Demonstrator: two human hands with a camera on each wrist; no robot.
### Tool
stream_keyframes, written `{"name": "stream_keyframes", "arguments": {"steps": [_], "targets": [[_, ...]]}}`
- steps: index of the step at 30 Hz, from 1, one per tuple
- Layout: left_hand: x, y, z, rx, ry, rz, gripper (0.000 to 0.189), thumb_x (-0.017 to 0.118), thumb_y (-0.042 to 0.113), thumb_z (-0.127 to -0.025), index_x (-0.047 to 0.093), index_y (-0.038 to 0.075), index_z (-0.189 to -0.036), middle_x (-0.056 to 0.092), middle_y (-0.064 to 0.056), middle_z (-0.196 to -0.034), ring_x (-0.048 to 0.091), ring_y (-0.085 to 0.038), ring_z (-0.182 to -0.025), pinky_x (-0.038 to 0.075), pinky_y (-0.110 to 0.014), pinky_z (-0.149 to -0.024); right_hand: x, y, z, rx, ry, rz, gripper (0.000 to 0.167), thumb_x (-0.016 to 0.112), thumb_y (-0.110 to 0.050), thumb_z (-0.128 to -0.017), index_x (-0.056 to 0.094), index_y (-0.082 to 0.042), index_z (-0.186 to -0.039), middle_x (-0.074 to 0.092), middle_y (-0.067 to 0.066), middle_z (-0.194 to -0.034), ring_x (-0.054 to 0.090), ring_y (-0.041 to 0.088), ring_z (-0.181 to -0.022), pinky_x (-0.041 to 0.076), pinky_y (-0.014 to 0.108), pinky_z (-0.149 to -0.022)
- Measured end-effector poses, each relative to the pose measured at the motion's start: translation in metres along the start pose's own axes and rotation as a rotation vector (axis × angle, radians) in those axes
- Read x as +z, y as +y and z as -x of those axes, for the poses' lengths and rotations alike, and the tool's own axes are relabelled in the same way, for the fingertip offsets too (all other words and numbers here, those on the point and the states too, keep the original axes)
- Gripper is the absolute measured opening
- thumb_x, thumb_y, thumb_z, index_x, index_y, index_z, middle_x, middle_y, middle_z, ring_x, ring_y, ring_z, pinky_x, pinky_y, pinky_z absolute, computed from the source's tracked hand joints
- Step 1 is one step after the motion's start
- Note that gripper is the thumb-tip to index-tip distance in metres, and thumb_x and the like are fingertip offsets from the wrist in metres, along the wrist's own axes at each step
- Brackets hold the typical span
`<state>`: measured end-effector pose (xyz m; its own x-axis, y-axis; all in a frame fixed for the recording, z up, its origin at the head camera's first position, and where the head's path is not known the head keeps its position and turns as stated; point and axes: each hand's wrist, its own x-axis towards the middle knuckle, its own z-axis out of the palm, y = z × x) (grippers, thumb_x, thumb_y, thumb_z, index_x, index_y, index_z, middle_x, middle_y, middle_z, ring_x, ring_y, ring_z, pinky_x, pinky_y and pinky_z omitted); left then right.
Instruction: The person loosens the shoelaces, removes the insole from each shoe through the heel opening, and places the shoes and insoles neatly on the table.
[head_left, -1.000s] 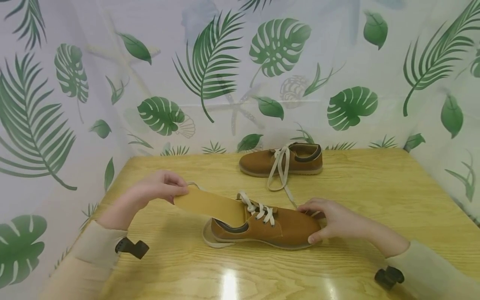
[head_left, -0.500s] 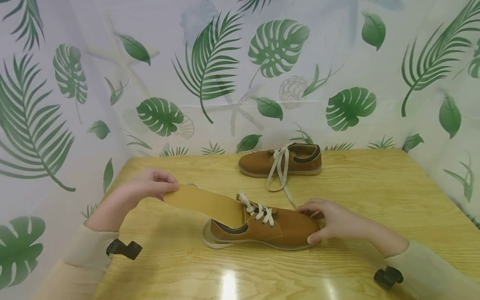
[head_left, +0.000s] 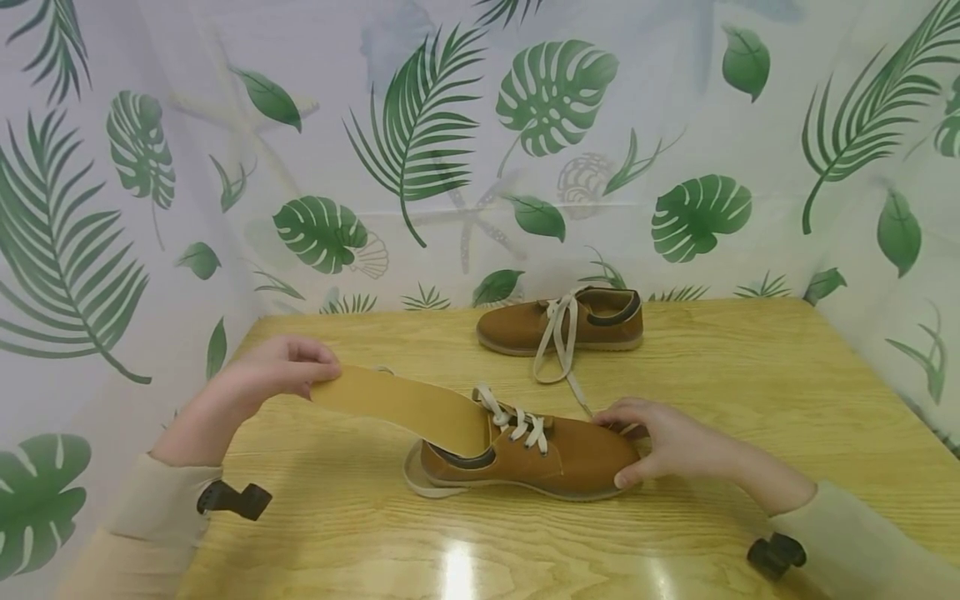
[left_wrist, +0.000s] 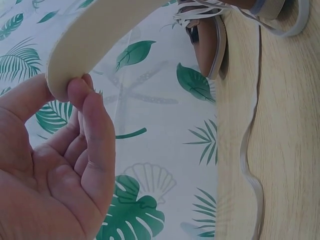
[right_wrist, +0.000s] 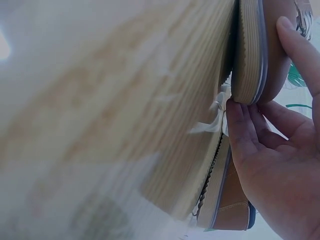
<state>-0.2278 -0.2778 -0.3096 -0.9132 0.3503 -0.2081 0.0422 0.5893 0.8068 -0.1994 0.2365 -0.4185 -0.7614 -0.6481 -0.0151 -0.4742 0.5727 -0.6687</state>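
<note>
A brown lace-up shoe (head_left: 585,454) lies on the table with its toe to the right. My right hand (head_left: 667,442) grips its toe, thumb on the near side and fingers round the far side; the right wrist view shows the fingertips at the sole's edge. A tan insole (head_left: 405,404) slopes up out of the shoe's opening, its front part hidden inside. Raised to the left, my left hand (head_left: 288,367) pinches the insole's heel end between thumb and fingers. In the left wrist view the insole's pale underside (left_wrist: 95,40) shows as a curve.
Behind, a second brown shoe (head_left: 517,325) rests near the table's back edge, its loose white lace (head_left: 551,367) trailing forward. Another lace (head_left: 423,479) loops on the wooden table (head_left: 360,533) beside the near shoe's heel. Leaf-printed cloth (head_left: 465,167) stands behind and at the sides.
My left hand has moved left and slightly up with the insole, so more of it shows outside the shoe. The right hand and the shoe have stayed in place.
</note>
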Motion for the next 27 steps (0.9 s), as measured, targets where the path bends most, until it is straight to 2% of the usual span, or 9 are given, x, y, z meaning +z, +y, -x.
{"name": "stream_keyframes", "arguments": {"steps": [8, 11, 19, 27], "targets": [[-0.007, 0.001, 0.007, -0.012, 0.046, -0.015, 0.031, 0.066, 0.017, -0.104, 0.070, -0.008, -0.122, 0.066, 0.011, -0.103, 0.059, -0.002, -0.091, 0.059, -0.027, -0.080, 0.000, 0.000, -0.001, 0.003, -0.001, -0.007, 0.078, 0.093, -0.036, -0.083, 0.060, 0.003, -0.142, 0.063, 0.019, -0.140, 0.064, 0.038, -0.124, 0.059, 0.042, -0.103], [-0.011, -0.001, 0.008, -0.005, 0.062, 0.000, 0.029, 0.066, 0.015, -0.104, 0.070, -0.008, -0.121, 0.066, 0.013, -0.098, 0.059, -0.002, -0.088, 0.058, -0.026, -0.078, 0.000, 0.000, -0.001, 0.006, -0.001, -0.008, 0.079, 0.093, -0.036, -0.083, 0.060, 0.003, -0.143, 0.063, 0.019, -0.140, 0.064, 0.038, -0.125, 0.059, 0.042, -0.104], [-0.025, -0.014, 0.013, -0.015, 0.078, 0.086, 0.012, 0.063, 0.015, -0.105, 0.075, 0.013, -0.107, 0.062, 0.015, -0.105, 0.058, -0.001, -0.089, 0.058, -0.023, -0.078, 0.000, 0.001, -0.001, 0.001, 0.009, -0.008, 0.079, 0.093, -0.036, -0.082, 0.060, 0.003, -0.143, 0.064, 0.018, -0.138, 0.066, 0.030, -0.121, 0.059, 0.040, -0.104], [-0.028, -0.025, 0.017, -0.056, 0.075, 0.160, 0.022, 0.061, 0.013, -0.107, 0.074, 0.025, -0.094, 0.063, 0.018, -0.091, 0.058, 0.000, -0.082, 0.058, -0.019, -0.073, 0.000, 0.001, 0.000, -0.012, 0.016, 0.022, 0.080, 0.093, -0.038, -0.081, 0.061, 0.003, -0.142, 0.065, 0.017, -0.137, 0.066, 0.030, -0.120, 0.059, 0.039, -0.102]]}}
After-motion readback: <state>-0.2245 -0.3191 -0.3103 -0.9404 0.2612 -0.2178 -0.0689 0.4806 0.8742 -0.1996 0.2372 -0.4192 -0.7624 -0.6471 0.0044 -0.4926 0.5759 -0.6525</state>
